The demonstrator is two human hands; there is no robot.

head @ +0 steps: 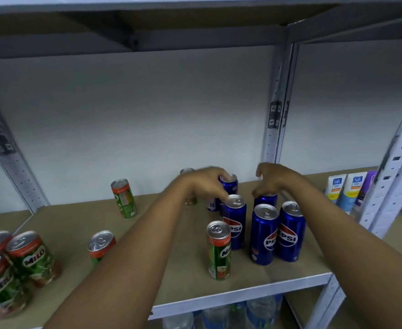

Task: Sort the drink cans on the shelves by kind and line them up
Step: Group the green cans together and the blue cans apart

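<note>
On the middle shelf (176,276) both arms are reaching in over the board. Largest thing is the shelf itself: flat board, metal front lip, post (276,129) at the right rear, wall close behind. Open board is lying left of centre and toward the back.

Milo cans (30,257) are standing bunched at the front left edge, close to the lip. Pepsi cans (265,233) are clustering right of centre, touching or nearly so. Stray Milo can (219,250) is standing just left of the Pepsi group; another one (124,198) is leaning near the back wall.

Left hand (207,184) is closing its fingers over the top of a rear Pepsi can (229,185). Right hand (270,179) is curling down onto a back Pepsi can (265,200); cannot tell if it is gripping yet.

Judgement: cans are stiff, smooth, probably full and moderately heavy, tall and narrow, so tippy. Rim grip from above is workable; a mid-body grip would be steadier. Neighbours are standing tight; a sideways slide risks knocking them. Lifting clear, then setting down in the open board, looks safer. Front lip needs watching.
</note>
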